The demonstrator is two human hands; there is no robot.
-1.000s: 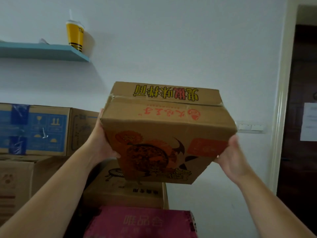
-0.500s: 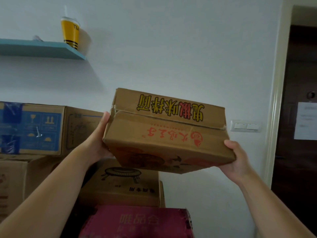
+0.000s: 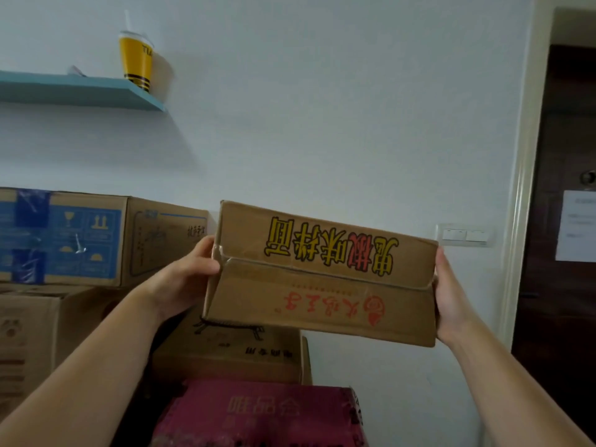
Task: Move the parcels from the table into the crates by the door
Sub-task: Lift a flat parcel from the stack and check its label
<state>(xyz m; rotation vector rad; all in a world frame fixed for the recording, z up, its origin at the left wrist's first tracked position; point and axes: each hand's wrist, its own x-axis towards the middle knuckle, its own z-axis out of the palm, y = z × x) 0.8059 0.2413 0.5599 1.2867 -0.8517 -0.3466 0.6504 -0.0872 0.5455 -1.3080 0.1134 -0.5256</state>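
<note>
Two bare forearms reach forward from the bottom corners. The left hand (image 3: pixel 183 282) grips the left end of the parcel (image 3: pixel 322 285), thumb hooked over its upper corner and the fingers hidden behind the cardboard. The right hand (image 3: pixel 451 298) holds the right end, thumb lying up along the near edge, its fingers also out of sight behind. The parcel, a brown cardboard box with yellow, red and orange print that reads upside down, is held in the air between the hands, tilted slightly down to the right.

Below it lies a magenta box (image 3: pixel 264 411), and behind that a brown box with a line drawing (image 3: pixel 232 353). To the left a blue-printed box (image 3: pixel 64 237) sits on another plain brown box (image 3: pixel 29 333).

On the white wall beyond, a teal shelf (image 3: pixel 80 91) carries a yellow cup (image 3: pixel 135 59) with a straw. A light switch (image 3: pixel 464 235) is mounted beside the dark door (image 3: pixel 567 317), which has a paper sheet (image 3: pixel 577 225) stuck on it.
</note>
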